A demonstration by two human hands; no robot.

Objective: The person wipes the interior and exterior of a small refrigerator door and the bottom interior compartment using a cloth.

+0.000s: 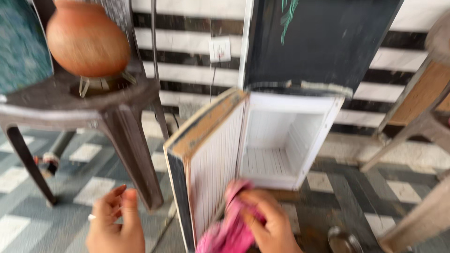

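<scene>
A small dark cooler cabinet (pixel 323 42) stands against the wall with its lower door (pixel 211 150) swung open to the left. Behind the door is a white ribbed compartment (pixel 281 140) with nothing in it. My right hand (pixel 269 222) grips a pink cloth (pixel 229 229) and presses it against the door's white inner face near the bottom. My left hand (pixel 115 222) hovers to the left of the door's edge with fingers apart, holding nothing; a ring shows on one finger.
A brown plastic chair (pixel 108 107) at left carries a round clay pot (pixel 86 40). Wooden furniture legs (pixel 412 117) stand at right. A wall socket (pixel 219 49) sits on the striped tiled wall. A round metal object (pixel 344 241) lies on the patterned floor.
</scene>
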